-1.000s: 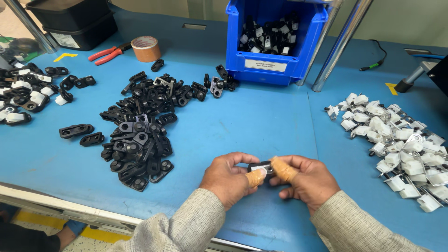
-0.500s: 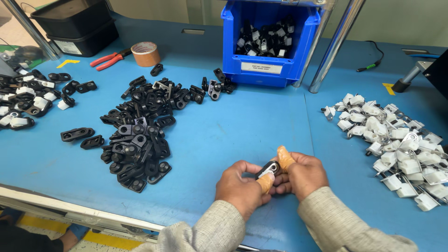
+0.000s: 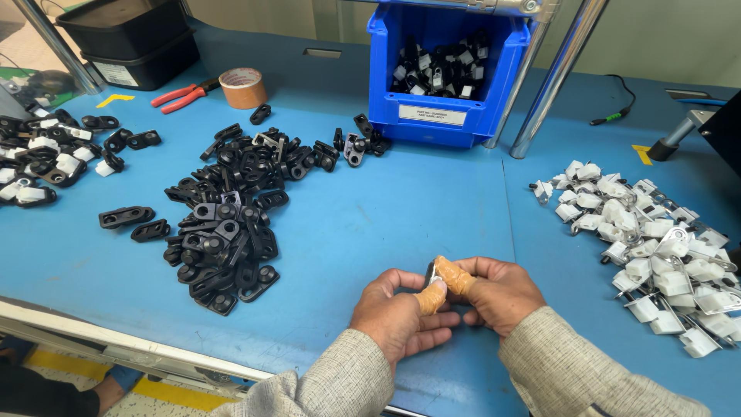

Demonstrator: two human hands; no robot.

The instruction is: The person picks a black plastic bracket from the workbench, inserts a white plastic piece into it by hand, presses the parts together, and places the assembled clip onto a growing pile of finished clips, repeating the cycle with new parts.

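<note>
Clip (image 3: 432, 272), small black/metal pc, sits low center btwn your thumbs. L to R: black clip pile (image 3: 228, 208) on blue table (image 3: 370, 216), your left hand (image 3: 397, 313) & right hand (image 3: 494, 292) both pinching it w/ taped thumbs, white clip pile (image 3: 656, 247).

One blue bin (image 3: 451, 116) stands on the surface (image 3: 401, 208), with black and white parts inside, too many to count. Two black trays (image 3: 131, 38) sit stacked at the far left. There is one roll of brown tape (image 3: 242, 87) and one pair of red-handled pliers (image 3: 184, 95). Loose parts lie in three heaps: one black pile (image 3: 231, 216), one white pile (image 3: 656, 255), one mixed pile (image 3: 42, 158). Two hands (image 3: 401, 313) share one small clip (image 3: 432, 272).
</note>
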